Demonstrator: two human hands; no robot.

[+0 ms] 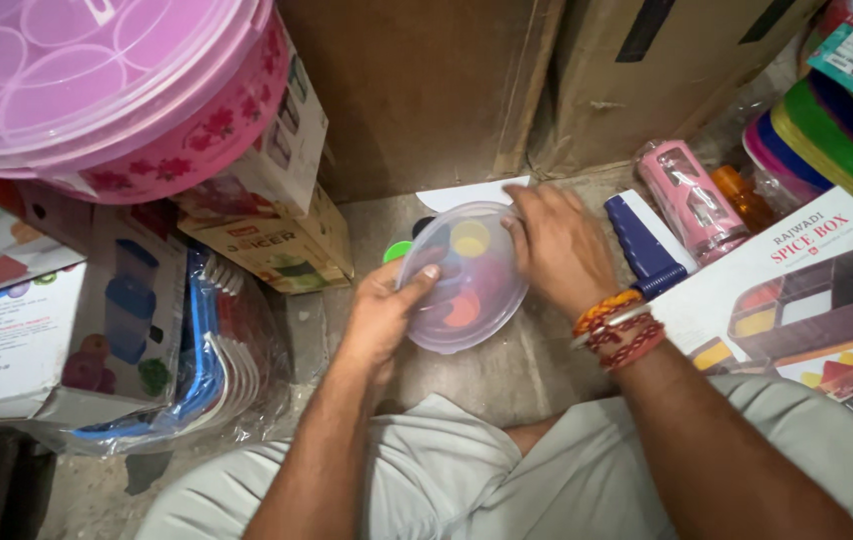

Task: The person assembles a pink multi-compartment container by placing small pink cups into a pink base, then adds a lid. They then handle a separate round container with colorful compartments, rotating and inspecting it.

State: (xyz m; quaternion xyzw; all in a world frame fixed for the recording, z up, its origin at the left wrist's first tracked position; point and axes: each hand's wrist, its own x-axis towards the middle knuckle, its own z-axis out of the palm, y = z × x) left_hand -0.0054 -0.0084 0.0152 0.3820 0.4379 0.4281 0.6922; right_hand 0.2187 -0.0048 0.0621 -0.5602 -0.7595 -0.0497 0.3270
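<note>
Both hands, the left hand (384, 312) and the right hand (558, 245), gripped 1 clear round container (462, 278) above the floor (507, 375), just left of the blue tool (644, 245). Its lid looked loose, so I think tilting could spill the coloured pieces (469, 240) inside.

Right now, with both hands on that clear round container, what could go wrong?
The clear round container is held tilted off the floor only by its rim, between the left hand and the right hand; it might slip. The coloured pieces inside could then spill. The pink tubs overhang the stacked boxes nearby, so a bump may topple them.
</note>
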